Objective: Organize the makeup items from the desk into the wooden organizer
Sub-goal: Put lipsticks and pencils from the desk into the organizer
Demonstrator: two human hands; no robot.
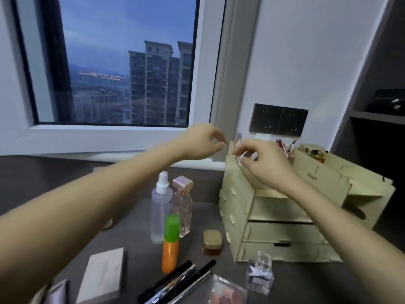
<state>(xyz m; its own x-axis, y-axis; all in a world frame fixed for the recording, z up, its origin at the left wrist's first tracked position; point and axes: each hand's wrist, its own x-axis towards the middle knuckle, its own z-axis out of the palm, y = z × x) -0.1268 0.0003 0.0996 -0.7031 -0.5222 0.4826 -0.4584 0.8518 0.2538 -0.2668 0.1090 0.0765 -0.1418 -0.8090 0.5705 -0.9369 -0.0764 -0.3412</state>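
Still on grey desk (219, 200): black pencils (175, 284), orange green-capped tube (170, 244), clear spray bottle (161, 207); beyond, right hand (263, 163) pinching small clear item (237, 139) over pale wooden organizer (285, 216) top compartment, left hand (203, 142) loosely curled, seemingly empty; placing step, release due.

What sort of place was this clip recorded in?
Probably a bedroom or dressing corner in a high-rise flat: a dark desk strewn with cosmetics, a wooden organizer against the wall, and a window overlooking apartment towers.
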